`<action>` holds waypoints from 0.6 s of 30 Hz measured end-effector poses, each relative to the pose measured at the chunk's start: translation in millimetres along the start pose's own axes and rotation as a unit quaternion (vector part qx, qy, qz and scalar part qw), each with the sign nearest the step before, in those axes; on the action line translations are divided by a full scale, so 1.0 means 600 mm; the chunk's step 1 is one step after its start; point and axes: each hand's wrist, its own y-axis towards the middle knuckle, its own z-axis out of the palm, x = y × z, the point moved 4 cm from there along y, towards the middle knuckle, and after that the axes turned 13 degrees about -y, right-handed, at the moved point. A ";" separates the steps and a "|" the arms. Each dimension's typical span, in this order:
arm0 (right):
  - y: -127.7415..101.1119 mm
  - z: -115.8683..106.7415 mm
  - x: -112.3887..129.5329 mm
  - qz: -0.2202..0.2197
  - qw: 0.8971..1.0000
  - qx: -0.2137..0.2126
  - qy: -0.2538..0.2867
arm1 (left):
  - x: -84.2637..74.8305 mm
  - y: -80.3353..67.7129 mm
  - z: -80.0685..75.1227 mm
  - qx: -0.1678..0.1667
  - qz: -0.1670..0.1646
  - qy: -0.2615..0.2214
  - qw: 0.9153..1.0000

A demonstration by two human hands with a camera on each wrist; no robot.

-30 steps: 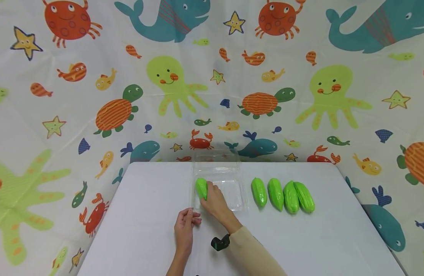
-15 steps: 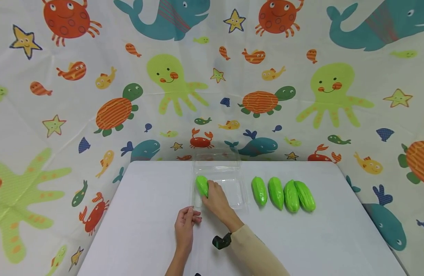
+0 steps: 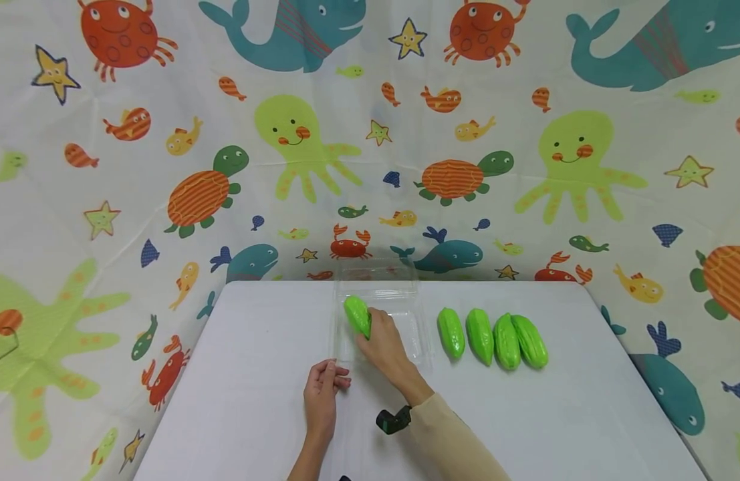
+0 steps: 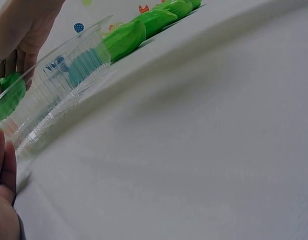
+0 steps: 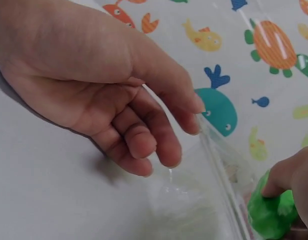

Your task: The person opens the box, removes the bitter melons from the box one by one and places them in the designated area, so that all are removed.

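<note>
Progress: first green gourd going into the clear tray, four waiting.

Left of centre in the head view we see the left hand (image 3: 321, 395), fingers loosely curled and pinching the near left corner of the clear tray (image 3: 419, 339). At centre, the right hand (image 3: 386, 346) clamps its fingers on a green gourd (image 3: 357, 315) over the tray's left side. To the right, four gourds (image 3: 492, 338) lie in a row on the white table (image 3: 225, 401), untouched. We judge one nearly placed, four left.
</note>
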 end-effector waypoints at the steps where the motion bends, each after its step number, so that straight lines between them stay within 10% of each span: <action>1: 0.001 -0.004 -0.001 0.001 1.000 -0.003 0.005 | -0.001 0.000 0.000 -0.001 0.000 -0.001 1.000; 18: 0.001 -0.072 -0.014 0.021 0.997 -0.062 0.033 | 0.000 0.005 -0.003 -0.009 -0.008 0.005 1.000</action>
